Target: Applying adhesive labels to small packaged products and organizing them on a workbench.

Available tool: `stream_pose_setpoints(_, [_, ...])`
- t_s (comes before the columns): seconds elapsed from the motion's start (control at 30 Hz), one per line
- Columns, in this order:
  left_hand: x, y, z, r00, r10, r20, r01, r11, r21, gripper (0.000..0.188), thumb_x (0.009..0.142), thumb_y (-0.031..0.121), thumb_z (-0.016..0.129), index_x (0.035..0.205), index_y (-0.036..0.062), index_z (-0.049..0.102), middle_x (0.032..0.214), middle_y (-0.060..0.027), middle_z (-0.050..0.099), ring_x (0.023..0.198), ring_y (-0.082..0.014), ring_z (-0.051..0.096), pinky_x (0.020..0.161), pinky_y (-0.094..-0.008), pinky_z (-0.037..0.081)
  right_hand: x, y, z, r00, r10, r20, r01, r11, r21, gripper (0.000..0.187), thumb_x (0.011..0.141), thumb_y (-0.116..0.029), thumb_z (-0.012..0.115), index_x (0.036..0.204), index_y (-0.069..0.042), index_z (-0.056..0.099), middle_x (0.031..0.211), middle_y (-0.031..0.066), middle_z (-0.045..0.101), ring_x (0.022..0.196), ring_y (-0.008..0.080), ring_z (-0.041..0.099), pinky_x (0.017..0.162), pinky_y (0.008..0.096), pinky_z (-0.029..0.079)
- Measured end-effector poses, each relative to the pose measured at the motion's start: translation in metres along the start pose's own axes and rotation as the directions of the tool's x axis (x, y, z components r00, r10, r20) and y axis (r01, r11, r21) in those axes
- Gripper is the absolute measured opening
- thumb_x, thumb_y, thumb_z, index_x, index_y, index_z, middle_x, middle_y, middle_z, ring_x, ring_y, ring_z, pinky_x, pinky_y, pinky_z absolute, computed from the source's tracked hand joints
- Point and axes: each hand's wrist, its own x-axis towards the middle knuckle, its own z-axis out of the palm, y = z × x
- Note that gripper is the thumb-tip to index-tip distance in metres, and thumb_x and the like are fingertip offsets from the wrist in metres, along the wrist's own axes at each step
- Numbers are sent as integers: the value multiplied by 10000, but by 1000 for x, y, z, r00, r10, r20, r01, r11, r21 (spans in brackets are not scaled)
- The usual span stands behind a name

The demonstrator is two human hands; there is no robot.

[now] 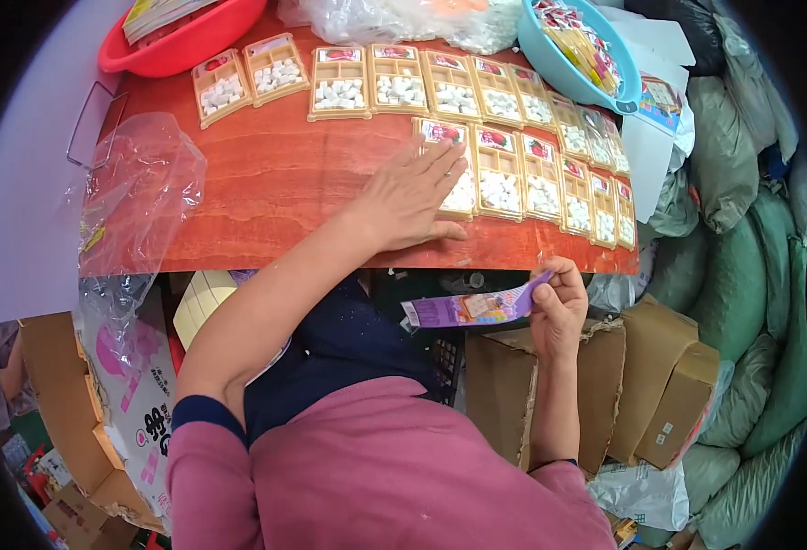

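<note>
My left hand (413, 197) lies with fingers stretched out over the left end of the nearer row, partly covering a small beige compartment tray (442, 131) filled with white pieces. My right hand (561, 307) pinches one end of a long, flat purple printed packet (472, 310), held just off the table's front edge with its other end pointing left. Beside my left hand, another beige tray (499, 174) also has white pieces in its lower part and a red fruit picture at its top. Several similar trays continue to the right.
A red wooden table (266, 183) bears a second, farther row of trays (340, 92). At the back stand a red basin (170, 55) and a blue basin (580, 87) of small packets. Clear plastic (142, 183) hangs over the left edge. Cardboard boxes (665, 376) and green sacks (743, 275) crowd the right.
</note>
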Motion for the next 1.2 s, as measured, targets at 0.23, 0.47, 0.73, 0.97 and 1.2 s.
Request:
stream_pose_setpoints(0.23, [-44, 13, -14, 975, -170, 144, 155, 982, 111, 831, 764, 573, 537, 1287, -59, 407, 1376, -196, 368, 1314, -277, 292, 1092, -455, 174, 12, 11, -5, 1000, -14, -11, 15, 996, 86, 393, 761, -125, 729, 1062, -25, 496, 867, 40, 554, 724, 84, 545, 576, 168, 459])
stream_pose_setpoints(0.47, [-110, 34, -61, 873, -443, 205, 402, 891, 213, 857, 740, 495, 610, 1340, -50, 330, 1431, -202, 271, 1365, -319, 170, 1107, -480, 97, 52, 15, 54, 963, 63, 262, -115, 975, 188, 341, 807, -111, 683, 1078, -18, 498, 842, 20, 562, 605, 33, 494, 560, 148, 440])
stream_pose_setpoints(0.73, [-150, 22, -93, 855, -512, -78, 498, 855, -145, 737, 775, 262, 590, 1364, -47, 275, 1379, -256, 334, 1293, -366, 331, 1083, -455, 223, 84, 30, 118, 933, 172, 316, -221, 967, 126, 244, 839, -38, 614, 1065, -20, 521, 837, 26, 594, 601, 63, 532, 563, 189, 464])
stream_pose_setpoints(0.97, [-129, 5, -107, 469, -788, 398, 287, -290, -913, 407, 915, 303, 517, 1130, -42, 549, 956, -124, 630, 786, -154, 640, 633, -261, 547, 99, 47, 146, 939, 227, 260, -211, 974, -88, 228, 834, -10, 608, 1046, -11, 526, 811, 41, 599, 623, 94, 573, 548, 211, 498])
stream_pose_setpoints(1.2, [-130, -9, -91, 409, -867, 285, 509, -42, -859, 333, 773, 91, 710, 1062, -17, 586, 777, -51, 629, 595, -68, 589, 540, -194, 521, 104, 53, 152, 965, 135, 223, 11, 835, -550, 242, 809, -66, 660, 1013, -13, 542, 784, 27, 612, 655, 68, 574, 535, 175, 456])
